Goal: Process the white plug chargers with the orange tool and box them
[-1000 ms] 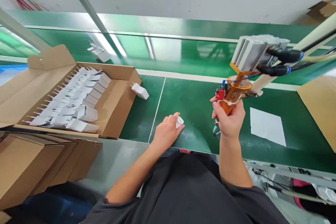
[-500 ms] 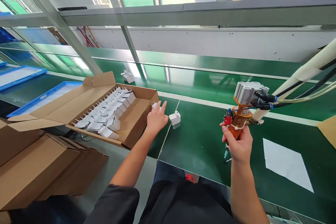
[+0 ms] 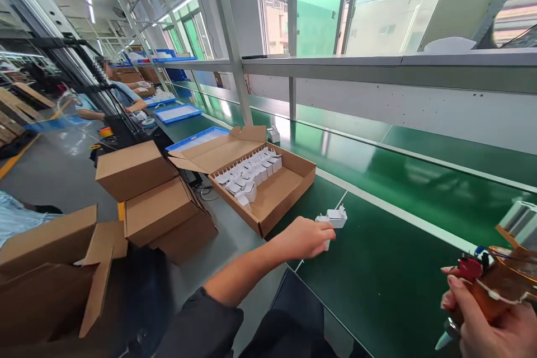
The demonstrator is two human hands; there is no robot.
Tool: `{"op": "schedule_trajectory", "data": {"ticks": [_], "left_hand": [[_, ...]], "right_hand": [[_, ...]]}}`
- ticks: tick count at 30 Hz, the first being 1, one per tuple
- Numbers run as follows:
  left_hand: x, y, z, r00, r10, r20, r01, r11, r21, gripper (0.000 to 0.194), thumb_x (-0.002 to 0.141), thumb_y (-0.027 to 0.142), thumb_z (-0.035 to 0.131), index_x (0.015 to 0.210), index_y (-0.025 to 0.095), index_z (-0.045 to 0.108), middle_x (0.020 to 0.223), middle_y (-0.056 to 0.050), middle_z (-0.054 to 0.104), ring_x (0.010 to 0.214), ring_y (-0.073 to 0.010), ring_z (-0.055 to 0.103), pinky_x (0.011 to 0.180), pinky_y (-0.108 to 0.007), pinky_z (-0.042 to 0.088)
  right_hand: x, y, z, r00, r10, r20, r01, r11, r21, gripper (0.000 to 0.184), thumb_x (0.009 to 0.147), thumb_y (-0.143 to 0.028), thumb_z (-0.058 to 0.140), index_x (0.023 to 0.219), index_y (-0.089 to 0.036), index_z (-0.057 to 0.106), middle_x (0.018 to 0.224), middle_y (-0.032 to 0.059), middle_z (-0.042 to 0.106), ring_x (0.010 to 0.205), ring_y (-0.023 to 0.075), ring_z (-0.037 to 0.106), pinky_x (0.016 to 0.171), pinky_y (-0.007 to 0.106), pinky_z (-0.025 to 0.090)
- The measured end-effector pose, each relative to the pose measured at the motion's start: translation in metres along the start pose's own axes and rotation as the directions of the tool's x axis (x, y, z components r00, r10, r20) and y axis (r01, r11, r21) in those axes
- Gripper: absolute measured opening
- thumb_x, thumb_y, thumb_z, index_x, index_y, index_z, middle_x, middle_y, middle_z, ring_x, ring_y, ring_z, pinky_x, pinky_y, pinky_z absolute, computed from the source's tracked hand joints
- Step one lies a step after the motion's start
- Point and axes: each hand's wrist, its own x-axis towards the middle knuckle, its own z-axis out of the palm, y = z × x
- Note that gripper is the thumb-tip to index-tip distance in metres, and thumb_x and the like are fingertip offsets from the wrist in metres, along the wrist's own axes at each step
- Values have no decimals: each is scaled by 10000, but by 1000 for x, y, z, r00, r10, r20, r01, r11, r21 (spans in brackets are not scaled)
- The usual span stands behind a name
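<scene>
My left hand [image 3: 300,236] is closed over the green bench, its fingers pinching a small white plastic housing [image 3: 326,245] that is partly covered by them. Right beside it, a second white housing [image 3: 337,217] rests on the bench; whether the two touch I cannot tell. At the lower right, my right hand [image 3: 489,313] grips an orange glue dispenser [image 3: 499,285] with a red switch and a tapered pale nozzle pointing down. An open cardboard box [image 3: 289,201] lies left of my left hand, with rows of white housings [image 3: 251,170] along its far left side.
Another white housing [image 3: 274,134] stands behind the box. Blue-rimmed trays [image 3: 178,113] line the bench to the left. Cardboard boxes [image 3: 159,207] are stacked beside the bench, with an open carton [image 3: 50,268] nearer. A co-worker [image 3: 126,95] sits farther along. A metal frame post [image 3: 230,39] rises behind.
My view has swung left. My left hand has moved from the box's right edge to beside the housing on the bench, carrying a white housing. My right hand still holds the glue dispenser.
</scene>
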Motion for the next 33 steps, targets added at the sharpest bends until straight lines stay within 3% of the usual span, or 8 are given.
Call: {"op": "schedule_trajectory", "data": {"ticks": [4,10,12,15,19,22,27,33], "left_hand": [[3,27,15,945,325,46,-326,946,-1,171,912,212,608,1068,260,657,1261,-2,682,780,-125,684,460,-244,390],[2,36,21,895,446,-21,-447,894,-34,381,899,122,563,1236,276,649,1519,-31,514,1110,-226,652,597,-245,525],[1,34,27,913,374,-160,-396,909,-131,410,964,227,548,1366,307,567,1506,-49,528,1211,-242,619,741,-266,569],[3,35,45,958,30,-286,-152,898,-413,518,959,430,596,1447,300,479,1425,-97,593,1164,-246,657,893,-333,575],[13,41,68,944,-296,-144,76,621,-780,506,929,417,608,1395,254,500,1131,-52,728,928,-188,712,872,-341,590],[16,43,75,909,-393,-137,86,500,-862,363,945,398,571,1264,227,598,1220,-80,698,832,-165,708,794,-325,602],[14,60,85,898,-322,-299,31,724,-689,314,968,434,556,1180,221,650,1293,-106,667,1175,-264,642,994,-420,539],[13,75,96,922,-275,-273,95,843,-529,256,896,373,659,1059,178,624,971,-90,723,905,-263,697,785,-366,559]], "right_hand": [[3,-4,6,1000,-10,-10,10,1000,0,284,647,-400,867,821,-251,699,734,41,668,498,160,523,385,300,421],[6,-15,14,992,-119,42,119,993,15,319,711,-397,803,860,-183,618,763,31,708,417,93,509,379,243,429],[6,-17,16,989,-140,53,139,990,17,292,736,-363,780,884,-187,600,785,31,723,416,86,513,382,234,439],[5,-18,19,984,-160,80,159,987,11,250,763,-325,749,906,-196,589,808,26,734,427,87,525,393,235,456],[2,-20,25,978,-177,107,171,984,56,219,780,-289,732,909,-203,578,811,21,738,419,82,526,382,226,446],[0,-22,34,971,-198,136,184,977,107,200,797,-272,718,903,-207,561,806,15,740,407,78,523,376,220,438],[-5,-24,58,953,-236,188,211,967,144,226,819,-311,716,952,-214,562,838,10,740,429,77,520,399,222,433],[-9,-30,88,937,-306,170,297,952,77,370,743,-382,800,931,-223,524,761,-18,689,458,80,482,468,246,434]]}}
